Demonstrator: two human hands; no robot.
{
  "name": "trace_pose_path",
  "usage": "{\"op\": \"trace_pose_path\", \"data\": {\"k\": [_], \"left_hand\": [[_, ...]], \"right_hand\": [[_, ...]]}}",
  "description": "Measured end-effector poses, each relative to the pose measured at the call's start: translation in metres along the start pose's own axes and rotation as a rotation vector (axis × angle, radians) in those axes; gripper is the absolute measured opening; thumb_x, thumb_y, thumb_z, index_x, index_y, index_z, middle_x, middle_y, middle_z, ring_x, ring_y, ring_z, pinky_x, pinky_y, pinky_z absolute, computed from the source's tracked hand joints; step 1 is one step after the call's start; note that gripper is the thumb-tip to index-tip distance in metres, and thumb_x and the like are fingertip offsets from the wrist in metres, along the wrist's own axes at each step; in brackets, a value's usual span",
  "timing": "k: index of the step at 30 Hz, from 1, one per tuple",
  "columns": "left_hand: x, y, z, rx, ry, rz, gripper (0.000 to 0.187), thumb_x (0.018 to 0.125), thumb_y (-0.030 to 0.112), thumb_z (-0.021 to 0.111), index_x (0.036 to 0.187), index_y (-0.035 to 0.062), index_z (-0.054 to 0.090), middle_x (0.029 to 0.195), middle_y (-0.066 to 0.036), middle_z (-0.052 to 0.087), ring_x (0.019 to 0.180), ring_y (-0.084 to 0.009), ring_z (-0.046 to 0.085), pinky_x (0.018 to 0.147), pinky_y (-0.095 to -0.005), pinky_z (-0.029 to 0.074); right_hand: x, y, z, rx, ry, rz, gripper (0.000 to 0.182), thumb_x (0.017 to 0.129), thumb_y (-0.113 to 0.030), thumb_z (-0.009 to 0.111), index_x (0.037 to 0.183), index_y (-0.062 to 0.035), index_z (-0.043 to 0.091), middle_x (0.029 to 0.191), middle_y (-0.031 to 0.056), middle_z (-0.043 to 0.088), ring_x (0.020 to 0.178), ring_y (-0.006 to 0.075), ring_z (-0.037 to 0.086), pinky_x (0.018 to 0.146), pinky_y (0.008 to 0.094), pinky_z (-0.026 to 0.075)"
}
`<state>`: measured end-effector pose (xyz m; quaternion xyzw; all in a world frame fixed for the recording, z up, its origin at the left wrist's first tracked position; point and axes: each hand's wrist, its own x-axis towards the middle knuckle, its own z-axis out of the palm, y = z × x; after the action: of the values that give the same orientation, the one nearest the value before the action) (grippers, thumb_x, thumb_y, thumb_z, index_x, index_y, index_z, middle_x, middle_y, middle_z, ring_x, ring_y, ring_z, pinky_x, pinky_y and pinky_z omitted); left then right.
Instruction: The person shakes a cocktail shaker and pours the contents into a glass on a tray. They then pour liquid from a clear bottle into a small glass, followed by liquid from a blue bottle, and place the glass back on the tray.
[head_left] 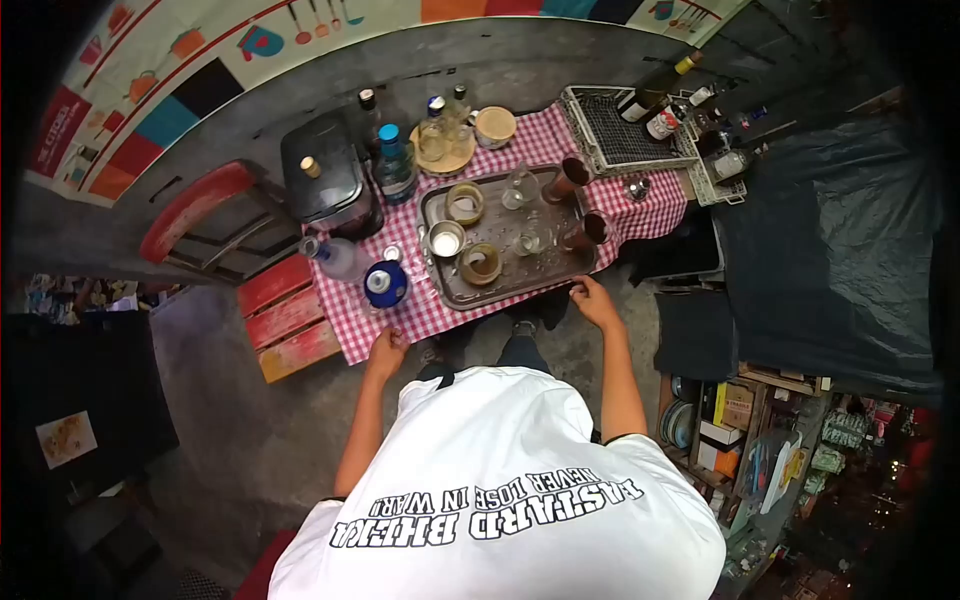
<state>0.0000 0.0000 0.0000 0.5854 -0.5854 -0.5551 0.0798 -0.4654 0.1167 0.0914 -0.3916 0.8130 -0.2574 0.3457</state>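
Observation:
My left hand (387, 353) is at the front edge of the red-and-white checked tablecloth (345, 335), its fingers curled in. Whether it grips the cloth cannot be made out. At the right, my right hand (594, 302) is by the cloth's front edge, just below the corner of a metal tray (478, 298). Its fingers are bent together, and what they hold, if anything, is too small to name. On the wet tray stand amber glass cups (481, 264), a metal cup (446, 239), clear glassware (520, 187) and tall brown glasses (567, 180). A blue round container (385, 284) sits nearest my left hand.
A frosted bottle (343, 258), a black bin (325, 175) and a blue-capped bottle (394, 170) stand at the left. Behind the tray is a round board (447, 158) with glassware. A wire rack (620, 150) of bottles is at the right, and a red chair (285, 305) at the left.

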Motion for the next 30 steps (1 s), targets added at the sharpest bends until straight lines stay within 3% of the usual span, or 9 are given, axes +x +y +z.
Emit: {"op": "trace_pose_path", "data": {"k": [2,3,5,6,10,15,19,24,30], "left_hand": [[0.008,0.003,0.013,0.102,0.043,0.049,0.03,0.084,0.017,0.071,0.107,0.0017,0.059,0.085,-0.009,0.065,0.08,-0.0177,0.061,0.074,-0.0318,0.049],[-0.02,0.011,-0.006,0.181,0.067,-0.005,0.03,0.084,0.017,0.071,0.107,0.0017,0.059,0.085,-0.009,0.065,0.08,-0.0177,0.061,0.074,-0.0318,0.049],[-0.012,0.038,0.024,0.129,0.009,-0.037,0.028,0.084,0.017,0.072,0.102,0.0,0.058,0.083,-0.009,0.063,0.078,-0.0171,0.06,0.073,-0.0321,0.049],[-0.006,0.041,0.043,-0.006,0.015,-0.014,0.028,0.083,0.018,0.073,0.098,-0.0004,0.058,0.083,-0.01,0.064,0.078,-0.0179,0.06,0.072,-0.0331,0.048],[-0.006,0.065,0.086,0.148,0.104,-0.156,0.033,0.082,0.022,0.074,0.1,-0.0016,0.06,0.086,-0.012,0.066,0.081,-0.0211,0.062,0.074,-0.0356,0.049],[0.003,0.045,0.143,0.076,0.165,-0.227,0.036,0.082,0.024,0.074,0.102,-0.0024,0.06,0.087,-0.013,0.066,0.081,-0.0228,0.063,0.074,-0.0366,0.05],[-0.016,0.085,0.178,-0.127,0.2,-0.314,0.037,0.083,0.025,0.073,0.104,-0.0021,0.06,0.088,-0.013,0.067,0.079,-0.0236,0.065,0.074,-0.036,0.05],[-0.023,0.113,0.206,-0.012,0.201,-0.343,0.036,0.084,0.024,0.072,0.104,-0.0032,0.06,0.087,-0.013,0.068,0.078,-0.0233,0.065,0.074,-0.0351,0.05],[-0.008,0.113,0.222,-0.003,0.232,-0.252,0.038,0.084,0.024,0.072,0.108,-0.0034,0.061,0.092,-0.016,0.068,0.086,-0.0258,0.066,0.079,-0.0352,0.05]], "right_hand": [[0.009,0.002,-0.027,0.023,0.048,0.012,0.039,0.087,-0.008,0.065,0.124,-0.0007,0.059,0.094,0.0078,0.068,0.083,0.0128,0.062,0.078,0.0272,0.05],[0.012,0.02,-0.013,0.103,-0.006,0.03,0.039,0.087,-0.008,0.065,0.124,-0.0007,0.059,0.094,0.0078,0.068,0.083,0.0128,0.062,0.078,0.0272,0.05],[0.042,0.035,-0.064,0.012,0.146,-0.039,0.037,0.087,-0.007,0.065,0.121,0.002,0.059,0.092,0.0066,0.068,0.08,0.0125,0.062,0.075,0.027,0.05],[0.059,0.043,-0.089,-0.004,0.195,-0.048,0.039,0.085,-0.011,0.065,0.122,0.0004,0.061,0.094,0.0129,0.071,0.082,0.0188,0.068,0.078,0.031,0.053],[0.121,0.073,-0.145,0.075,0.246,-0.101,0.04,0.085,-0.009,0.067,0.123,-0.0003,0.058,0.105,0.0136,0.069,0.087,0.0204,0.067,0.08,0.0328,0.053],[0.189,0.088,-0.184,0.121,0.265,-0.135,0.048,0.082,-0.01,0.074,0.124,-0.0004,0.053,0.11,0.016,0.063,0.09,0.0228,0.064,0.079,0.0337,0.053],[0.227,0.093,-0.199,-0.074,0.306,-0.266,0.063,0.074,-0.024,0.084,0.126,-0.0048,0.052,0.108,0.0139,0.061,0.094,0.0262,0.062,0.083,0.038,0.052],[0.25,0.086,-0.201,-0.119,0.166,-0.203,0.059,0.074,-0.024,0.084,0.123,-0.008,0.056,0.11,0.0136,0.059,0.1,0.0279,0.061,0.083,0.039,0.051],[0.251,0.082,-0.201,-0.09,0.115,-0.304,0.049,0.075,-0.022,0.081,0.116,-0.0059,0.059,0.116,0.0157,0.06,0.104,0.0329,0.062,0.086,0.0421,0.052]]}}
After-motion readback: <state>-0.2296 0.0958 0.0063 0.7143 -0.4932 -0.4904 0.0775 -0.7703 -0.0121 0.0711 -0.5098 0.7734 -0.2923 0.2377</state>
